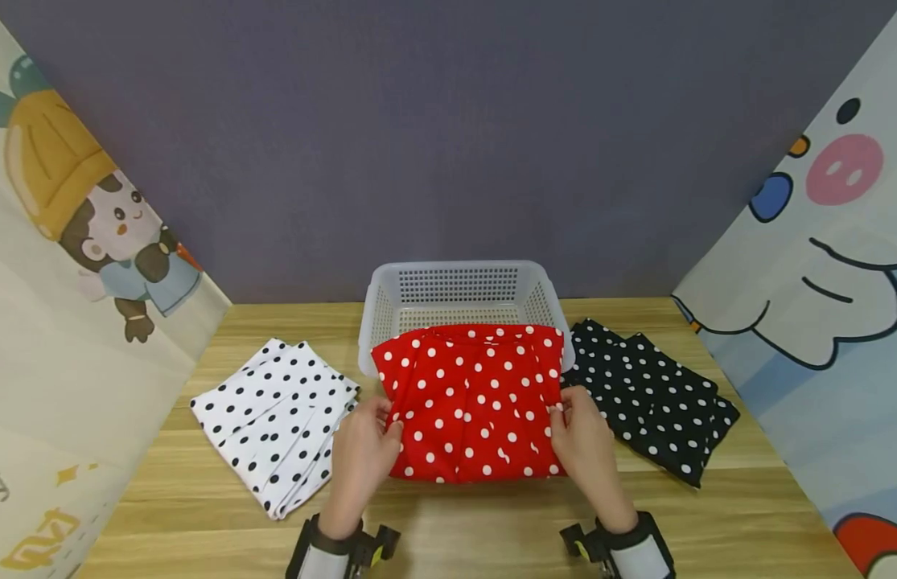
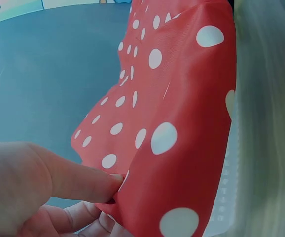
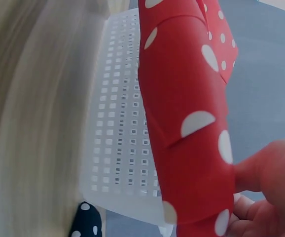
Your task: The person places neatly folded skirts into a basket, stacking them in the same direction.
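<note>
A red cloth with white dots (image 1: pixel 473 402) is held up in front of a white plastic basket (image 1: pixel 458 277), overlapping its front in the head view. At the cloth's left side my left hand (image 1: pixel 364 450) pinches the edge between thumb and fingers. My right hand (image 1: pixel 582 438) pinches the opposite edge in the same way. In the left wrist view the thumb (image 2: pixel 90 185) presses on the red fabric. The right wrist view shows the cloth's folded lower side beside the basket's perforated wall (image 3: pixel 115 113). Most of the basket's front is hidden by the cloth.
On the left of the wooden table (image 1: pixel 484 531) lies a folded white cloth with black dots (image 1: pixel 277 426). A folded black cloth with white dots (image 1: pixel 651 394) lies on the right, close by the basket. A dark grey wall (image 1: pixel 448 145) stands behind, with printed panels on both sides.
</note>
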`<state>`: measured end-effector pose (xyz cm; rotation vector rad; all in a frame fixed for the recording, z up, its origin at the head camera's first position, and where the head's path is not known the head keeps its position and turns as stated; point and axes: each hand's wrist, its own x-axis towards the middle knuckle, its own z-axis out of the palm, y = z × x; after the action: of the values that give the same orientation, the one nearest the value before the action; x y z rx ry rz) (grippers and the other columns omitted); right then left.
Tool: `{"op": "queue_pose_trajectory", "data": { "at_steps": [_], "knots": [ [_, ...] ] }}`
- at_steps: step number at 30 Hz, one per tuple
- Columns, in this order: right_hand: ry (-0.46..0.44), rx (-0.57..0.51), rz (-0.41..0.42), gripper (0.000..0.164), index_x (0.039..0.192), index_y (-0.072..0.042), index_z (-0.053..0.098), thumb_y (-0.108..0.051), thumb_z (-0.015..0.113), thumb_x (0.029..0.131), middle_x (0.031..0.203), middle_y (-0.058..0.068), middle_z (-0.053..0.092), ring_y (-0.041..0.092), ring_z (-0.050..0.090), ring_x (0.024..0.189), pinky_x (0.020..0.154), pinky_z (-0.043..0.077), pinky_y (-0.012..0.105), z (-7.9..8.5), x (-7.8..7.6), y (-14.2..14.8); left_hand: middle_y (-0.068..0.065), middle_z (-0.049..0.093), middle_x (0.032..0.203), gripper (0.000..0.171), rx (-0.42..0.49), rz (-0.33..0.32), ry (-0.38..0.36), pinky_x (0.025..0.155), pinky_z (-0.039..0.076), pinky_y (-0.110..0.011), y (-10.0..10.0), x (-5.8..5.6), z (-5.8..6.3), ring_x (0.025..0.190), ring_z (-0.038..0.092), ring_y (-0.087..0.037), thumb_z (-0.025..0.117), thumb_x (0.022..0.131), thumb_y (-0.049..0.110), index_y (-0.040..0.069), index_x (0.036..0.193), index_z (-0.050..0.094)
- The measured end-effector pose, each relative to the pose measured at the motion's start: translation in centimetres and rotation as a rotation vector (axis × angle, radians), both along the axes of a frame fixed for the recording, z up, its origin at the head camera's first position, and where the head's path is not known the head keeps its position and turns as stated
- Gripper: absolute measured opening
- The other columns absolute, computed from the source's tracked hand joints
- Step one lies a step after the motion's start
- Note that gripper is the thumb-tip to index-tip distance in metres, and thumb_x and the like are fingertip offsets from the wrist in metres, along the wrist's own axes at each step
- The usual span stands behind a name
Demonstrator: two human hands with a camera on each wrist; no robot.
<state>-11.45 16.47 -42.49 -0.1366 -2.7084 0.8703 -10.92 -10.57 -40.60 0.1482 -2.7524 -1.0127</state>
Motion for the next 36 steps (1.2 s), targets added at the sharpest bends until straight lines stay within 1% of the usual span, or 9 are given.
{"op": "queue_pose_trajectory", "data": {
  "at_steps": [5,11,15,22,29,33,36],
  "knots": [
    [0.023,0.005,0.016,0.019,0.1,0.001,0.051,-0.007,0.059,0.084,0.082,0.011,0.056,0.021,0.048,0.066,0.056,0.042,0.031,0.6,-1.1,0.0,-0.007,0.063,0.077,0.018,-0.02,-0.006,0.018,0.054,0.043,-0.027,0.0,-1.3,0.7,0.064,0.055,-0.017,0.068,0.076,0.011,0.003,0.091,0.063],
    [0.052,0.015,0.04,0.017,0.097,0.0,0.05,-0.006,0.059,0.084,0.079,0.011,0.055,0.021,0.049,0.065,0.056,0.04,0.029,1.1,-2.7,0.2,-0.01,0.064,0.078,0.018,-0.028,-0.02,0.037,0.054,0.046,-0.031,0.1,-2.9,1.4,0.065,0.057,-0.019,0.068,0.077,0.011,0.001,0.091,0.062],
    [0.061,0.014,0.051,0.016,0.097,0.001,0.05,-0.006,0.057,0.085,0.082,0.014,0.057,0.023,0.05,0.067,0.058,0.042,0.033,1.5,-3.7,0.4,-0.011,0.065,0.081,0.019,-0.021,-0.02,0.032,0.055,0.048,-0.033,0.2,-3.9,1.7,0.068,0.059,-0.022,0.068,0.077,0.012,0.002,0.092,0.062],
    [0.044,0.002,0.067,0.017,0.099,0.002,0.049,-0.007,0.056,0.086,0.086,0.016,0.057,0.025,0.054,0.072,0.061,0.048,0.038,1.8,-5.0,0.5,-0.011,0.065,0.08,0.016,-0.034,-0.018,0.043,0.056,0.046,-0.035,0.2,-5.1,1.9,0.07,0.059,-0.024,0.066,0.077,0.012,0.003,0.089,0.063],
    [0.074,0.002,0.082,0.016,0.098,0.003,0.049,-0.007,0.055,0.086,0.087,0.018,0.057,0.028,0.055,0.074,0.063,0.049,0.043,2.8,-6.7,0.6,-0.012,0.065,0.078,0.016,-0.029,-0.034,0.07,0.053,0.046,-0.032,0.2,-6.8,2.4,0.068,0.058,-0.024,0.066,0.077,0.011,0.001,0.09,0.064],
    [0.091,-0.003,0.098,0.017,0.097,0.004,0.05,-0.008,0.054,0.087,0.086,0.019,0.057,0.029,0.055,0.073,0.063,0.049,0.044,3.2,-7.6,0.8,-0.012,0.065,0.078,0.017,-0.046,-0.038,0.089,0.055,0.047,-0.034,0.3,-7.7,2.8,0.069,0.059,-0.025,0.065,0.077,0.011,0.0,0.091,0.064],
    [0.098,-0.005,0.106,0.018,0.098,0.005,0.05,-0.009,0.054,0.087,0.086,0.019,0.057,0.029,0.055,0.072,0.063,0.05,0.044,3.3,-8.3,0.9,-0.012,0.065,0.078,0.018,-0.06,-0.038,0.079,0.056,0.047,-0.034,0.4,-8.4,3.1,0.069,0.058,-0.025,0.065,0.078,0.013,0.001,0.091,0.064]
  ]
}}
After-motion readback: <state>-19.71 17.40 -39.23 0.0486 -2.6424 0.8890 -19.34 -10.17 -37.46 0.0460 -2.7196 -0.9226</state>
